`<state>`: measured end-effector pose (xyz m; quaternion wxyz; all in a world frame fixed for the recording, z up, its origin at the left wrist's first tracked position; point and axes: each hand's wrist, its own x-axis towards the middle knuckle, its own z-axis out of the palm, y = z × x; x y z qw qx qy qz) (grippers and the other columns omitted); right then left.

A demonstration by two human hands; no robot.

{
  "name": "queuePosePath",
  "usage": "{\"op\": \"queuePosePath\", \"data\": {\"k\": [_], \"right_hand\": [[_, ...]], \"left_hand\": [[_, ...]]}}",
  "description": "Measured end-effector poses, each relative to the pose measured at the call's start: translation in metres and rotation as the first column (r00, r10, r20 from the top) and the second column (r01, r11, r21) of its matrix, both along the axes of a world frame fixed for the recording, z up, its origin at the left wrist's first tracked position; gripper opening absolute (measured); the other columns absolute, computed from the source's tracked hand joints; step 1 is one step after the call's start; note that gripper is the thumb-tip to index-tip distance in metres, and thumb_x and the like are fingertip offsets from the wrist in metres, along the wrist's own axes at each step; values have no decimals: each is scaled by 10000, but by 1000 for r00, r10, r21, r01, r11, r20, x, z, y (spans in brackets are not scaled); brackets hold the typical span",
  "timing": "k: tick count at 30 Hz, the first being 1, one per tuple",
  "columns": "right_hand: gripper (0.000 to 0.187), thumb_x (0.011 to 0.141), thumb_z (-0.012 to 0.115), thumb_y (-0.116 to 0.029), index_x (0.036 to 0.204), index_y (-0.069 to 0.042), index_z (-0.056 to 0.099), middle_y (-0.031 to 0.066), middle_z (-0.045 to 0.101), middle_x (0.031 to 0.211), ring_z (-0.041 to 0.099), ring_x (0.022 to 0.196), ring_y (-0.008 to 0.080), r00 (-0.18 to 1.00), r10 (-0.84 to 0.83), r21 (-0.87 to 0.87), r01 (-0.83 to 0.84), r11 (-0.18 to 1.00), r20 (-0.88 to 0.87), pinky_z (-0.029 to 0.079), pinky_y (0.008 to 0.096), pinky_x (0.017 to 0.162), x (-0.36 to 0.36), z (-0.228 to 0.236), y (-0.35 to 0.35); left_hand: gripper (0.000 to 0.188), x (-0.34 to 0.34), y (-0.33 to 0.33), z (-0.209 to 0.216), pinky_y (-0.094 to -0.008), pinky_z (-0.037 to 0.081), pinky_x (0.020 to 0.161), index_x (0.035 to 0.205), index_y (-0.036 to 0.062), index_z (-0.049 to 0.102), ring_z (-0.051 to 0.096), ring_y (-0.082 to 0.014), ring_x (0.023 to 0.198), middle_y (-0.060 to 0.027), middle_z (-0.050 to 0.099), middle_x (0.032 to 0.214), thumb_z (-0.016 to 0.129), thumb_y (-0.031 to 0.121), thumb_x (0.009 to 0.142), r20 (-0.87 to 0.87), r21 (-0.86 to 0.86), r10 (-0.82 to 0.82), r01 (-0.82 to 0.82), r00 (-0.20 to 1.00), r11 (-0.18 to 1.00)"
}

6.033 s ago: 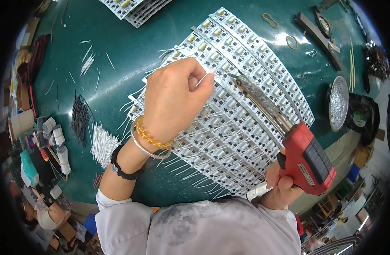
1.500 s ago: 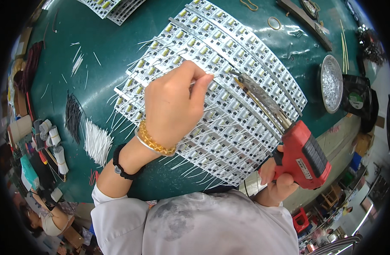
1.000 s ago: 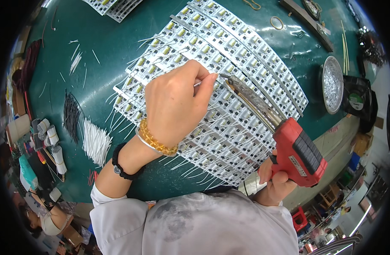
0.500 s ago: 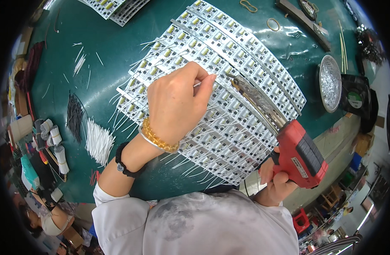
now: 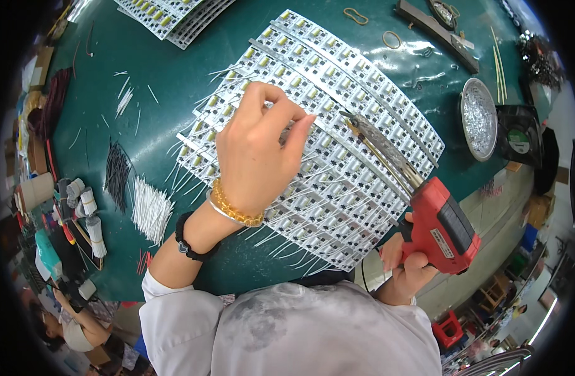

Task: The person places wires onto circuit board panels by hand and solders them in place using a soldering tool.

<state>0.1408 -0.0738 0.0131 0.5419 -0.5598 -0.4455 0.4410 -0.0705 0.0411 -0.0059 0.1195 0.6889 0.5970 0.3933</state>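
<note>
My left hand (image 5: 256, 147), with a bead bracelet at its wrist, is over the middle of a white circuit board panel (image 5: 362, 94). Its thumb and index finger are pinched together near the panel's surface. What lies between them is too small to make out. My right hand (image 5: 408, 263) is wrapped round the grip of a red and black soldering gun (image 5: 447, 229). The gun's metal tip points up and left, close to the left fingertips. Rows of small components cover the panel, and many thin white wires (image 5: 294, 241) stick out along its left and near sides.
Bundles of white wires (image 5: 151, 210) and black wires (image 5: 116, 175) lie left of the panel. More panels (image 5: 193, 22) are stacked at the far left. A round metal dish (image 5: 478, 119) and a black fan (image 5: 519, 138) sit on the right. Tools (image 5: 49, 250) crowd the left edge.
The whole view has shifted slightly. My left hand's fingers have changed their bend a little, with the pinch kept. The soldering gun stays nearly in place beside them.
</note>
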Motion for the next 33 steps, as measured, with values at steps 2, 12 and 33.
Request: {"op": "queuePosePath", "data": {"k": [2, 12, 33], "right_hand": [[740, 820, 553, -513, 1118, 150, 412, 22, 442, 469, 425, 356, 102, 1000, 14, 0, -14, 1000, 22, 331, 220, 357, 2, -1, 0], [667, 825, 571, -476, 1078, 126, 435, 17, 443, 480, 447, 372, 102, 994, 110, -8, -110, 994, -17, 332, 223, 352, 8, -9, 1], [706, 830, 575, -456, 1135, 154, 393, 25, 446, 488, 427, 367, 100, 986, 94, 37, -100, 994, 141, 345, 222, 367, 26, -28, -18]], "left_hand": [[101, 1, -2, -3, -220, 353, 469, 721, 17, 605, 449, -81, 547, -42, 555, 788, 701, 45, 701, 120, -164, -69, 89, 990, 982], [86, 6, 1, -3, -211, 347, 465, 703, 12, 596, 442, -78, 524, -38, 562, 773, 682, 22, 700, 118, -202, -50, 73, 992, 977], [103, 6, 0, -5, -213, 351, 465, 696, 12, 580, 435, -80, 512, -39, 564, 777, 681, 33, 704, 94, -172, -50, 66, 994, 983]]}}
